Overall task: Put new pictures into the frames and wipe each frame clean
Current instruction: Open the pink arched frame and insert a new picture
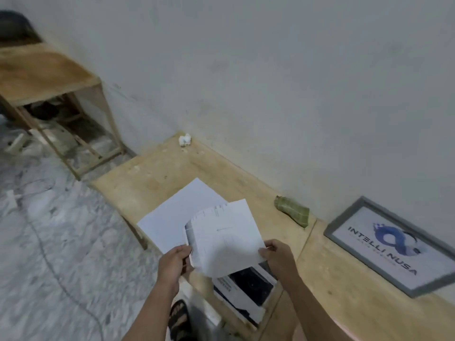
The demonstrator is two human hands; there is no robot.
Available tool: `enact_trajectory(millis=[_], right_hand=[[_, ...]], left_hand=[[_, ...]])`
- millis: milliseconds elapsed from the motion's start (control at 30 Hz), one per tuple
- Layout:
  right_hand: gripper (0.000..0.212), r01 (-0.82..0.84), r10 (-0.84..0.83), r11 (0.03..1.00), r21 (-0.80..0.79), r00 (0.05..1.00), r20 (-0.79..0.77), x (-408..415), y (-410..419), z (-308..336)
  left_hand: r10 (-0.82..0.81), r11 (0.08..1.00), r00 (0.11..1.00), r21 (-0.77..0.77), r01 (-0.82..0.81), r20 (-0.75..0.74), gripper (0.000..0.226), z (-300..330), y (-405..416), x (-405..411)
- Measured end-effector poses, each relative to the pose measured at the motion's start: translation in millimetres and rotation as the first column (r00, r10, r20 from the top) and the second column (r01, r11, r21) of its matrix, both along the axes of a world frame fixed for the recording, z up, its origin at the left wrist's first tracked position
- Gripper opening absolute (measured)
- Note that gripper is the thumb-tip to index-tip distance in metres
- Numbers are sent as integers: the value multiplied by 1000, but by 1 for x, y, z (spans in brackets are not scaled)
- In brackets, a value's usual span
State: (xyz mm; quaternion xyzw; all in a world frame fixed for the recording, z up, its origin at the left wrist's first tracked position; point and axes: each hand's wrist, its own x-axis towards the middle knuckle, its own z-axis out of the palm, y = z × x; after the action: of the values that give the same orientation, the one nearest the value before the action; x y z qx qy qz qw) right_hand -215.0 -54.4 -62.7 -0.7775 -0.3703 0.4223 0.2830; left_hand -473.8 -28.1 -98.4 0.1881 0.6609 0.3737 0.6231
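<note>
Holding a sheaf of papers [221,238] above the wooden bench [157,173], our left hand [173,263] pinching its left edge with curled fingers, our right hand [277,254] gripping its right edge, grey frame [391,247] leaning against the wall, green cloth [293,210] nearby

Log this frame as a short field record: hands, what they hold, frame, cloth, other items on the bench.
left hand: grips left edge of the white printed sheets
right hand: pinches the sheets' right corner
grey picture frame: flat on light wooden bench, blue logo print inside
green folded cloth: by the wall, untouched
blank white paper: on bench
crumpled white tissue: far corner
</note>
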Motion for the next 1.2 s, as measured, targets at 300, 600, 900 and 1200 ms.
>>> enact_trajectory(millis=[300,600,900,1200], right_hand=[[22,-201,223,973,-110,942,252,-90,156,-35],[41,-227,283,955,-193,890,357,-102,194,-60],[40,-332,505,847,-415,745,435,-32,136,-51],[51,-396,628,749,-532,679,379,34,51,-73]], left_hand=[[14,992,994,-120,-27,-109,26,-46,86,-81],[-120,984,975,-153,92,-184,32,-54,110,-93],[-326,939,892,-217,266,-313,24,-40,53,-35],[-375,880,905,-383,280,-200,12,-54,-37,62]])
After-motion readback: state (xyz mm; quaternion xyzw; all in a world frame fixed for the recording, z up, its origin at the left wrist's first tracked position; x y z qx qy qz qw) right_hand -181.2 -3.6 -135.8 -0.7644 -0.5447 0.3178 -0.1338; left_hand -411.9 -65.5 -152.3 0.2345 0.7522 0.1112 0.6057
